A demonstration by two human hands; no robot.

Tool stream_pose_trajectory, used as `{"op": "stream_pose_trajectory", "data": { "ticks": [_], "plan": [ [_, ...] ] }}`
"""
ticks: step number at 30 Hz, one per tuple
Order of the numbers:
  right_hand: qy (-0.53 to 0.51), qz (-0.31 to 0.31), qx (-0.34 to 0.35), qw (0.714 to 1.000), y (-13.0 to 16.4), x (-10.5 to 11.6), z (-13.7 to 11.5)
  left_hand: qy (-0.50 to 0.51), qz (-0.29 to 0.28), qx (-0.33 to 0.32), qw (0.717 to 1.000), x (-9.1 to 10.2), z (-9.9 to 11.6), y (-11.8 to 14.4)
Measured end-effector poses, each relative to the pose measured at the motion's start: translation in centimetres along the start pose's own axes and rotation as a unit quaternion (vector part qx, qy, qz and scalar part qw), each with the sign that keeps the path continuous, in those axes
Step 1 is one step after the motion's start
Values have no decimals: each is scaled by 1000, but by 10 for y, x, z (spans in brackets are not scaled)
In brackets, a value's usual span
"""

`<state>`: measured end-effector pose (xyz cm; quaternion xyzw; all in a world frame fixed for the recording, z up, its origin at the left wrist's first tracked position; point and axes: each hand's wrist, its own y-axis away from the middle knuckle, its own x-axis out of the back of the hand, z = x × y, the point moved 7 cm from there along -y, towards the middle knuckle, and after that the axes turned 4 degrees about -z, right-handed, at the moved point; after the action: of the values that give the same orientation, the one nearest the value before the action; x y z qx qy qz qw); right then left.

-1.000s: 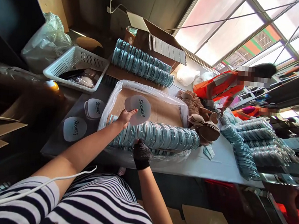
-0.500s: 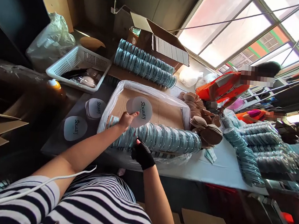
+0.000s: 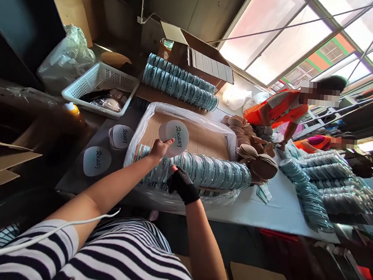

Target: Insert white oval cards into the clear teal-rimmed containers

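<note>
My bare left hand [image 3: 161,148] is closed on a small stack of round white cards [image 3: 178,139], with "beauty" printed on the top one. It holds them above the near left part of a plastic-lined cardboard box [image 3: 200,134]. Along the near side of that box stands a row of round, clear-wrapped packages [image 3: 213,171]. At the left part of this row is my right hand [image 3: 182,184], in a black fingerless glove. Its thumb points up against the packages and its fingers are curled; what they grip, if anything, is hidden.
More printed cards [image 3: 97,161] lie on the table at left. Behind them stands a white basket [image 3: 100,79]. Another package row [image 3: 180,84] and an open carton [image 3: 210,61] are at the back. Brown discs [image 3: 260,162] are piled right of the box. A person in orange [image 3: 278,109] works beyond.
My right hand has shifted slightly right and down along the row of packages. My left hand still holds the round cards in nearly the same place. The view has shifted slightly.
</note>
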<state>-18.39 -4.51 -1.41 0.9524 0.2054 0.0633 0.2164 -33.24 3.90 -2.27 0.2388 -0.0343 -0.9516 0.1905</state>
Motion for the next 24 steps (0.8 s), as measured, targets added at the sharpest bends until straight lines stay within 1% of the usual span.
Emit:
{"op": "stream_pose_trajectory", "data": {
  "ticks": [1, 2, 3, 4, 5, 6, 7, 8, 10, 11, 12, 13, 15, 16, 18, 20, 22, 24],
  "plan": [
    [24, 40, 16, 999, 7, 13, -7, -2, 2, -4, 1000, 0, 2, 2],
    [62, 96, 46, 992, 15, 28, -18, -3, 1, -4, 1000, 0, 4, 5],
    [106, 159, 93, 977, 22, 43, -33, -1, -3, 1, 1000, -1, 6, 10],
    [152, 218, 148, 953, 29, 55, -51, 3, -11, 10, 1000, -3, 6, 16],
    [199, 264, 200, 922, 36, 62, -67, 10, -24, 23, 999, -5, 6, 22],
    [247, 295, 244, 890, 41, 64, -81, 19, -39, 38, 998, -8, 6, 30],
    [292, 313, 277, 860, 45, 62, -91, 29, -51, 50, 997, -9, 6, 37],
    [330, 321, 296, 837, 47, 56, -97, 37, -54, 59, 996, -9, 6, 44],
    [386, 323, 323, 801, 49, 35, -99, 38, -46, 81, 995, -7, 4, 54],
    [390, 318, 337, 796, 49, 24, -97, 32, -42, 94, 994, -5, 2, 58],
    [374, 312, 346, 802, 48, 14, -93, 26, -42, 105, 993, -4, 1, 61],
    [338, 307, 342, 821, 45, 8, -87, 20, -44, 115, 992, -4, -1, 63],
    [236, 312, 303, 869, 39, 5, -74, 13, -54, 120, 991, -4, -2, 65],
    [197, 324, 276, 883, 39, 8, -67, 13, -55, 115, 992, -4, 0, 64],
    [177, 345, 236, 891, 47, 13, -58, 26, -68, 104, 992, -4, 6, 60],
    [204, 347, 214, 890, 63, 16, -51, 57, -94, 89, 990, -6, 17, 54],
    [200, 331, 183, 904, 77, 20, -39, 87, -107, 77, 987, -7, 29, 48],
    [157, 308, 162, 924, 82, 23, -28, 101, -107, 78, 986, -6, 34, 45]
  ]
}}
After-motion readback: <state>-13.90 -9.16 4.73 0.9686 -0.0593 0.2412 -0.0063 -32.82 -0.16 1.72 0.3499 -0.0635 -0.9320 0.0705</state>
